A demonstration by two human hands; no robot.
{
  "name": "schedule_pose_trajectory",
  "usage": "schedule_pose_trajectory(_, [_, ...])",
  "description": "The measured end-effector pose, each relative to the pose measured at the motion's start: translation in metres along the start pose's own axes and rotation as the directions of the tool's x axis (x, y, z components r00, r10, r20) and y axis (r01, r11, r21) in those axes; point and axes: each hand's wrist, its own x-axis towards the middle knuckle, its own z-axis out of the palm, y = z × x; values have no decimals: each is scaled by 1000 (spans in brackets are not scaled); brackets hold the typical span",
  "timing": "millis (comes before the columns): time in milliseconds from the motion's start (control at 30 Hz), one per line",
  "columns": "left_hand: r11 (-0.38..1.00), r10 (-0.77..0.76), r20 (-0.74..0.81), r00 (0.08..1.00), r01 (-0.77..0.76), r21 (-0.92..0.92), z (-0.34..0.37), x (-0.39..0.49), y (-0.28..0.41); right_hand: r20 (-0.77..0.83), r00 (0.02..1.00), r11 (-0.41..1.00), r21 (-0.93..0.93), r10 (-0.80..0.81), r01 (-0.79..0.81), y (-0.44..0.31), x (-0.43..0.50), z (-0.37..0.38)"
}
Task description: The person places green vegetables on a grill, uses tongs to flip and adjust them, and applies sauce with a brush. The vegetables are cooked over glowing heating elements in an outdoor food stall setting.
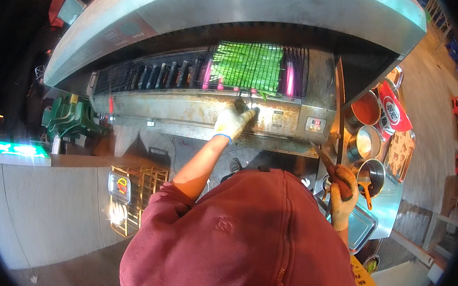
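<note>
Green leafy stalks, probably chives [247, 66], lie spread inside a wire grilling basket on the electric grill [203, 112], above pink-glowing heating tubes. At the grill's front edge, my left hand [232, 121], in a light knit glove with a blue cuff, is closed around the wire basket's dark handle [240, 102]. My right hand [344, 196], also gloved, is at the right by the side table. It grips the wooden handle of a pointed tool [326, 160], which looks like a knife or scissors; its exact kind cannot be told.
A metal hood [239, 6] overhangs the grill. On the steel side table [390, 200] stand a pot of red seasoning [365, 109], a second pot [366, 141], a pot of dark sauce with a brush [371, 174], a red packet [395, 109] and trays. Green stacked chairs [73, 116] stand left.
</note>
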Motion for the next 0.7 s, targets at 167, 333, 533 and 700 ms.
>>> schedule_pose_trajectory(167, [992,129,-2,992,-129,-17,-11,-2,-11,-61,992,897,436,107,-70,-9,15,63])
schedule_pose_trajectory(333, [917,398,-102,912,-399,17,-5,16,-45,-7,991,719,689,131,-90,-9,51,129])
schedule_pose_trajectory(533, [708,489,46,871,-366,-604,-39,12,-45,122,984,653,737,126,-175,-3,94,184])
schedule_pose_trajectory(700, [447,561,115,819,-183,-875,-104,20,-8,142,982,752,632,126,-188,-8,137,209])
